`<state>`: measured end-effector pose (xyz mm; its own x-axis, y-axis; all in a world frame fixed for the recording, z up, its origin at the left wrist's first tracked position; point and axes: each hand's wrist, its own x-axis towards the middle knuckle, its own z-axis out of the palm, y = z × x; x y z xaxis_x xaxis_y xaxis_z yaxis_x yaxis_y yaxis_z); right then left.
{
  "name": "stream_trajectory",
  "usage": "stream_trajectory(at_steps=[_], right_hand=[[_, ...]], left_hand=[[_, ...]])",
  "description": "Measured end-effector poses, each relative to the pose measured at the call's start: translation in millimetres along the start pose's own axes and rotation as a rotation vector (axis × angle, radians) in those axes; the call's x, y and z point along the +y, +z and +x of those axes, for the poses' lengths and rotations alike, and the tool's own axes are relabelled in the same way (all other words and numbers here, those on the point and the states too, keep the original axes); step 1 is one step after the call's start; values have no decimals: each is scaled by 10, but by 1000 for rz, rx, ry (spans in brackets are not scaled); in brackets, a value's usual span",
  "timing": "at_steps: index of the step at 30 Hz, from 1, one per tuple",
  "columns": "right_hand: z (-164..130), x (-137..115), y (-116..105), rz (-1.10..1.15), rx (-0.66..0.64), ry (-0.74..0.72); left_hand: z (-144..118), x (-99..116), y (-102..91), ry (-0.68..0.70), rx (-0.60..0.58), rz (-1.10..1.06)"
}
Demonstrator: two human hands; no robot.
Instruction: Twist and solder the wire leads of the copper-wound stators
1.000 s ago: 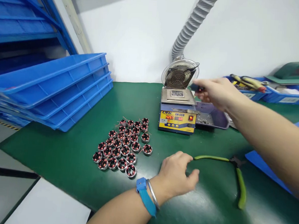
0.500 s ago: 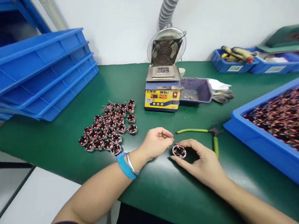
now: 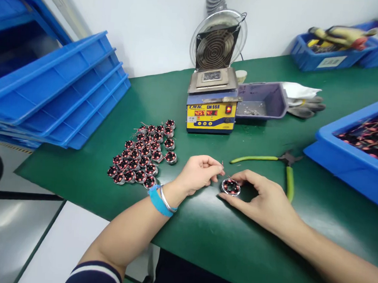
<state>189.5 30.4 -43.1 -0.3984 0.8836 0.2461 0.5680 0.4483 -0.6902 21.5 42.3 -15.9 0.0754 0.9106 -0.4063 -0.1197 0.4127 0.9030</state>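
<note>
Our green bench (image 3: 257, 140) ran along a white wall (image 3: 152, 22); right hand (image 3: 265, 199) gripped a copper-wound ring (image 3: 226, 187), left hand (image 3: 199, 173) pinched wire (image 3: 223, 163).

Navy sleeve (image 3: 94, 277); blue wristband (image 3: 158, 202), silver bangle (image 3: 166, 201)

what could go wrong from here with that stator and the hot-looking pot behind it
The left hand seems to pinch a thin wire by the wound stator in the right hand; a hard tug might damage it.

The solder pot has its display lit red, so it may be hot enough to burn.

The green-handled pliers lie splayed beside the right hand and might get knocked.
</note>
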Motion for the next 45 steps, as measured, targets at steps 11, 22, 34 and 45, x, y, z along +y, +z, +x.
stream_trajectory(at_steps=[11,22,34,45], right_hand=[[12,-41,-14,-16,-34,24],[187,-117,-18,357,-148,230],[181,-159,8,373,-125,250],[173,-112,1,502,-8,274]], left_hand=[[33,-12,-63,28,-17,30],[45,-26,-138,107,-74,135],[24,-14,-115,138,-106,167],[-1,-37,-73,169,-88,136]])
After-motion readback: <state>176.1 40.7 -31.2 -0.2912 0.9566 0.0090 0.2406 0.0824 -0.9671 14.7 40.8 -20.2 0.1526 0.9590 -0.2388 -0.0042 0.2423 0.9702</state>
